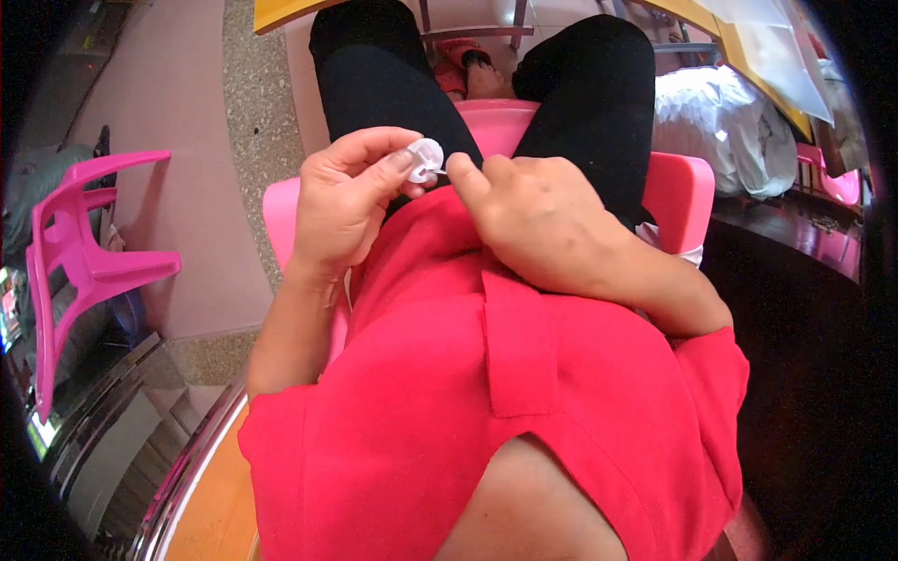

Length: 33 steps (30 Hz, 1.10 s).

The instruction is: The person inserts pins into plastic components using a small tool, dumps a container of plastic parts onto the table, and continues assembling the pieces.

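Note:
Above my lap, my left hand [341,206] pinches a small white round plastic piece [427,152] between thumb and fingers. The piece has a dark gap or slot near its lower middle. Close on its right is my right hand [543,215], closed with the thumb and index finger together. A short, thin, pale rod [438,172] runs from those fingertips to the white piece; its kind is too small to make out. The other fingers of my right hand are curled under and mostly hidden.
I sit on a pink plastic chair [687,201]. Another pink chair [94,248] stands at the left. A large white plastic bag [720,131] is at the right, beneath a yellow-edged table [739,42]. At the lower left is an orange surface [210,500].

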Each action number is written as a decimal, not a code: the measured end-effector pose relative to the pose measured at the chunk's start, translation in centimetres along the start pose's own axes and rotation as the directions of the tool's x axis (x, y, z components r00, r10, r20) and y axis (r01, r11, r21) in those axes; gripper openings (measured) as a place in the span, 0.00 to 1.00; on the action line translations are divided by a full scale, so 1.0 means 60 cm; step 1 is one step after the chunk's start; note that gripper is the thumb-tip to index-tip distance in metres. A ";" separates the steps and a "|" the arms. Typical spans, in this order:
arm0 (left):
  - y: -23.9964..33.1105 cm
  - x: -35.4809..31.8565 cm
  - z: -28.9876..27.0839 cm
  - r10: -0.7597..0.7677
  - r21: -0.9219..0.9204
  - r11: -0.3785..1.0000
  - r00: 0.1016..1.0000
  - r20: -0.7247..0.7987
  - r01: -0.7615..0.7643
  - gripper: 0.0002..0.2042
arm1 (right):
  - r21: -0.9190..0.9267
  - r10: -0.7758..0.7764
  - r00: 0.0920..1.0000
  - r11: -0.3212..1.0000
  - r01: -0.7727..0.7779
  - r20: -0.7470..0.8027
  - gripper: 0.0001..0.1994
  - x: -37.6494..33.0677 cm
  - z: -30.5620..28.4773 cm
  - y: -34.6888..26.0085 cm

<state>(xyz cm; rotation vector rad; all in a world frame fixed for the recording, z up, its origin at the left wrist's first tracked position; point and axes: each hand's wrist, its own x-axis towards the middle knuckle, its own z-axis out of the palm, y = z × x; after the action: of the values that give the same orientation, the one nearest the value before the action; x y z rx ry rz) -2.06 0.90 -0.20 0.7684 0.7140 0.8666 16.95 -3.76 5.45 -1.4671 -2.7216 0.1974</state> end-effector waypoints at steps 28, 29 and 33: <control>0.000 -0.009 0.005 -0.008 0.040 0.999 1.000 -0.002 0.008 0.10 | -0.236 -0.077 0.993 0.970 0.055 -0.087 0.16 0.008 -0.005 -0.013; 0.000 -0.009 0.006 -0.007 0.040 0.999 1.000 -0.003 0.007 0.10 | -0.237 -0.080 0.994 0.970 0.059 -0.080 0.17 0.009 -0.005 -0.013; -0.001 -0.008 0.007 -0.011 0.065 0.998 1.000 -0.030 0.013 0.10 | -0.226 -0.079 0.994 0.972 0.061 -0.070 0.16 0.013 -0.007 -0.016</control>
<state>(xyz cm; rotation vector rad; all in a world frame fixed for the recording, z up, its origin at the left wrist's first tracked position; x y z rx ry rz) -1.91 0.33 0.06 0.8104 0.7750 0.8488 15.78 -3.58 5.98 -1.3899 -2.8006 -0.1717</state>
